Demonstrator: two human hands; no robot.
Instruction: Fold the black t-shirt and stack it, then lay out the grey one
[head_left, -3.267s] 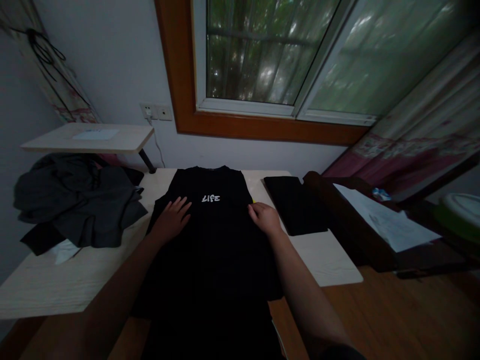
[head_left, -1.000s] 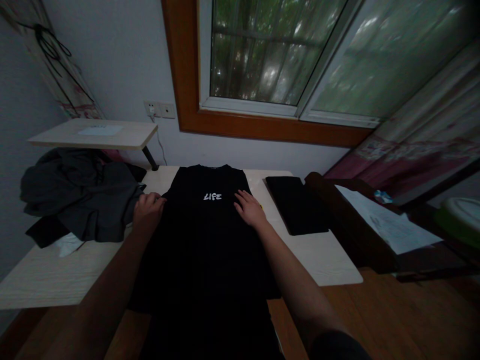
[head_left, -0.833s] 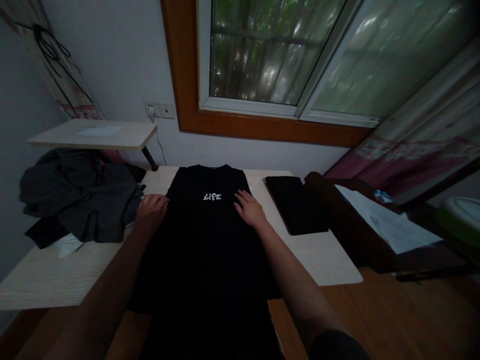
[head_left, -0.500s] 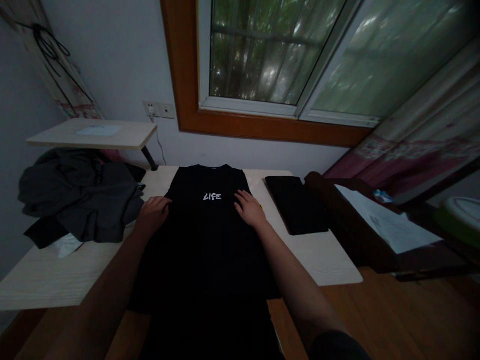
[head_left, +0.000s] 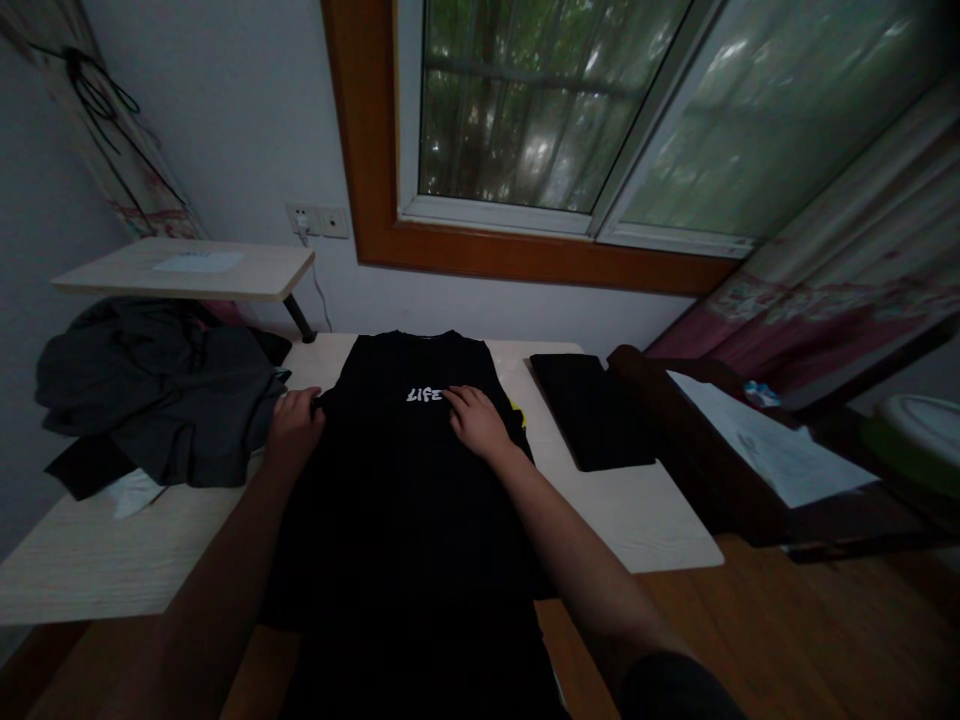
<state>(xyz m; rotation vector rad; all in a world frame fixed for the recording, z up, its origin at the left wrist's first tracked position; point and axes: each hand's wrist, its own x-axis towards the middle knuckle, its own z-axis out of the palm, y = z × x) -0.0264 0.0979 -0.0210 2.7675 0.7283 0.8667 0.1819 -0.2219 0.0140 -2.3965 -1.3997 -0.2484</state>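
A black T-shirt [head_left: 405,480] with white lettering on its chest lies spread on the pale wooden table, collar toward the wall. Its lower end hangs by the near edge, dark against other black cloth there. At the shirt's left side, my left hand [head_left: 294,432] has its fingers closed on the edge of the sleeve. My right hand [head_left: 480,422] rests flat on the chest, fingers stretched out and touching the right end of the lettering. A bit of yellow [head_left: 519,414] shows at the shirt's right edge, just beyond that hand.
A heap of dark grey clothing [head_left: 165,390] lies on the left under a small raised shelf [head_left: 262,272]. To the right sits a folded black cloth [head_left: 592,410]. Beyond the table [head_left: 660,530] stands a dark brown piece of furniture with a paper sheet [head_left: 765,440] on it.
My right hand has slid left across the chest to the lettering, and more yellow shows at the right edge. My left hand has moved slightly left, drawing the sleeve edge outward.
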